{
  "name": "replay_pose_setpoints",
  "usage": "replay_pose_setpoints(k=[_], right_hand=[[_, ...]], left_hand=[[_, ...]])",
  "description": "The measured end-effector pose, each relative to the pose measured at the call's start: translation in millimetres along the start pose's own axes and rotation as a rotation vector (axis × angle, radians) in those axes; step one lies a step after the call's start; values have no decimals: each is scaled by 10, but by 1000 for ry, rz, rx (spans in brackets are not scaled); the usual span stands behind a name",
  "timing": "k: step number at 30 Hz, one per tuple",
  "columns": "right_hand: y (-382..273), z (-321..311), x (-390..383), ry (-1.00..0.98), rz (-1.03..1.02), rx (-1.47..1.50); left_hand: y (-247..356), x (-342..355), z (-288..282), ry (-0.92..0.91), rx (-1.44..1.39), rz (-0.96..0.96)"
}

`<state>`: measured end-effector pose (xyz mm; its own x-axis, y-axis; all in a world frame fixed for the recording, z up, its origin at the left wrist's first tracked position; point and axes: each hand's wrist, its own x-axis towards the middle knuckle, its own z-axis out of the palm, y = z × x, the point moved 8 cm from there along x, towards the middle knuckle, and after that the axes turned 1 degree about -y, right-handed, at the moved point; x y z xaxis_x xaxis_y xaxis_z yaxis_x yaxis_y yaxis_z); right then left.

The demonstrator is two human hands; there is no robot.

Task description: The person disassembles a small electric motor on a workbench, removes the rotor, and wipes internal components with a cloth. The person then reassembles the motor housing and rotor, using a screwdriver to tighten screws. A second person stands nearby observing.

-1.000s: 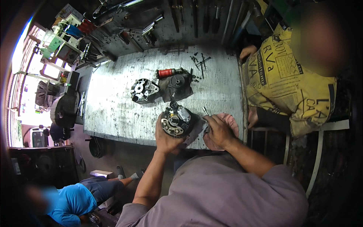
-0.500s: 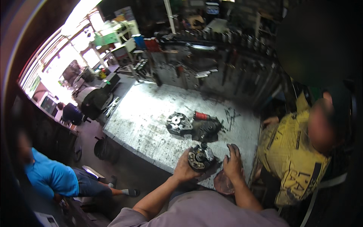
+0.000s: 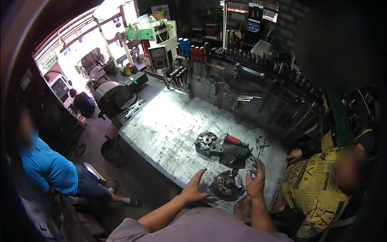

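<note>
At the lower centre of the frame the round part lies on the tabletop between the left hand and right hand, both spread wide and empty, so a good grip takes it evenly from both sides.

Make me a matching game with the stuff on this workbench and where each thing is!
Things:
1. round metal part
2. red-capped part
3. blue-handled tools
4. loose screws

Places:
A. standing at the back of the workbench
B. between the left hand and right hand
C. scattered near the right edge
D. on the dark housing, mid-bench

Pairs: 1-B, 2-D, 3-A, 4-C
</note>
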<state>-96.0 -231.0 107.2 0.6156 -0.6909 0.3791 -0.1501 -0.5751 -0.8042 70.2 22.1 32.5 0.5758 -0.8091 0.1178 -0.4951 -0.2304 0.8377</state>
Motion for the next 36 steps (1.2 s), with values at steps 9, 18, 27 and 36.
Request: replay_pose_setpoints(k=[9,18,27,36], right_hand=[[-243,162,76,206,157,-58],[-1168,371,-136,350,44,-275],[-1696,347,-796,483,128,-522],[-1647,99,-1599,642,202,-615]], left_hand=[[-1317,17,-1426,134,94,-154],[-996,1496,-2277,157,54,125],[1489,3472,-2345,456,393,1026],[2305,4831,-1999,396,878,1064]])
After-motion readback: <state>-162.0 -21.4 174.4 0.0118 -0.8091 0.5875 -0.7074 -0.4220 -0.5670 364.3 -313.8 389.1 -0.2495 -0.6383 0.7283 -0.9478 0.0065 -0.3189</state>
